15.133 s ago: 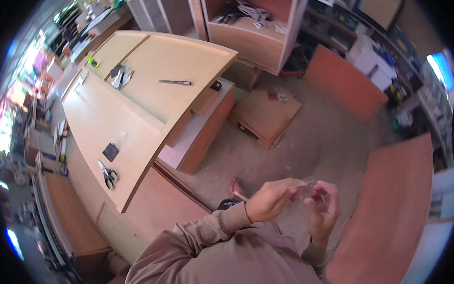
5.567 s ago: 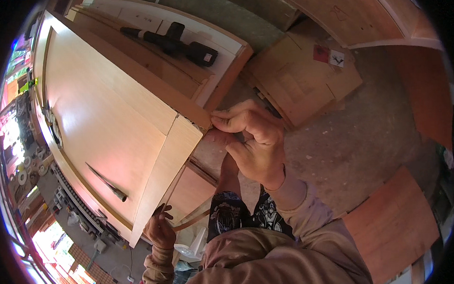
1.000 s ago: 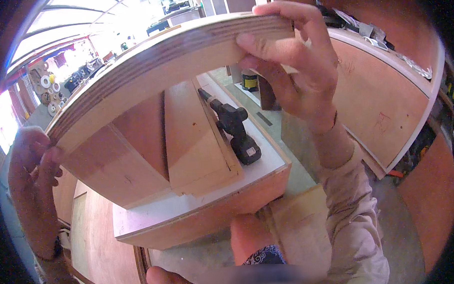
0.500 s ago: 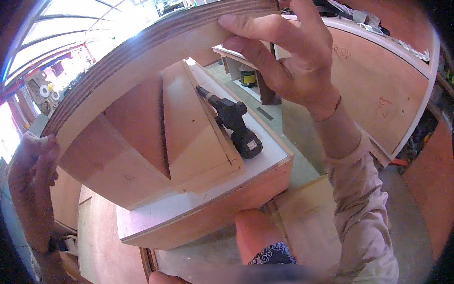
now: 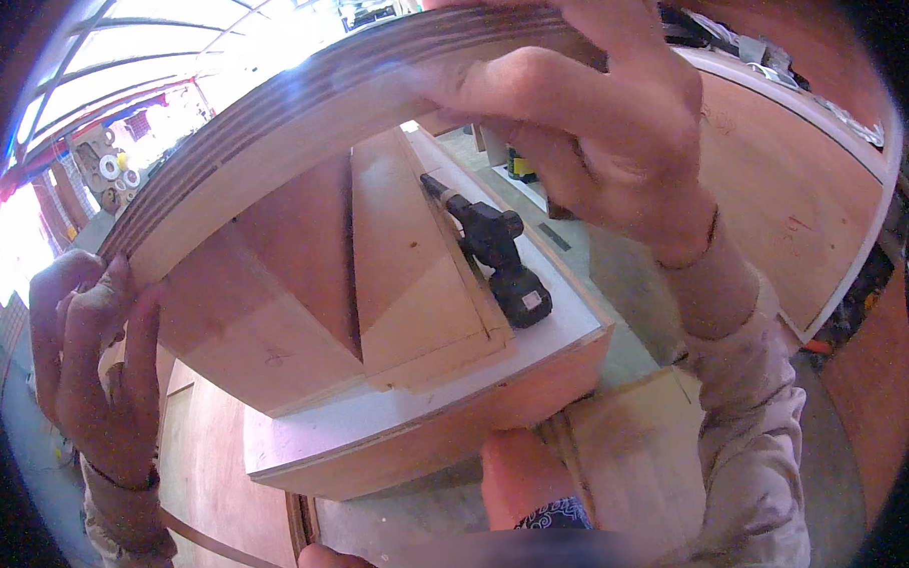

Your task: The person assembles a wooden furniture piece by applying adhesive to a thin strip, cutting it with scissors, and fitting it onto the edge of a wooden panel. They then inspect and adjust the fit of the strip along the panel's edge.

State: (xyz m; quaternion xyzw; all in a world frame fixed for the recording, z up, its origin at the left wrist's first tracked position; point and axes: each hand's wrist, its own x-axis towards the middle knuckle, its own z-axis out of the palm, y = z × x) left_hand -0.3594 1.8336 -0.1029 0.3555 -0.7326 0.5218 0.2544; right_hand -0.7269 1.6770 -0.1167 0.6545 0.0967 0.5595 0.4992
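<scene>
A strip of plywood (image 5: 270,150), its layered edge showing, is held up between my two hands and looks bowed in this view. At its left end, my left hand (image 5: 102,366) is closed on it with fingertips and thumb. My right hand (image 5: 619,118) grips the other end, fingers over the top edge and thumb on the face. Below and beyond the strip, wooden panels (image 5: 425,285) stand on a white-topped wooden box (image 5: 459,419). Beside them on the white top, a black cordless drill (image 5: 498,252) lies on its side.
On the right leans a large wooden panel (image 5: 782,192) with a pale edge. Sheets of board (image 5: 630,438) lie on the floor near my bare legs (image 5: 521,472). Rolls of tape (image 5: 120,170) hang at the far left. A dark container (image 5: 520,167) stands behind the drill.
Both hands still hold the plywood strip. My right hand has come closer and slightly lower, and my left hand's fingers have shifted on their end. The whole view has slid a little.
</scene>
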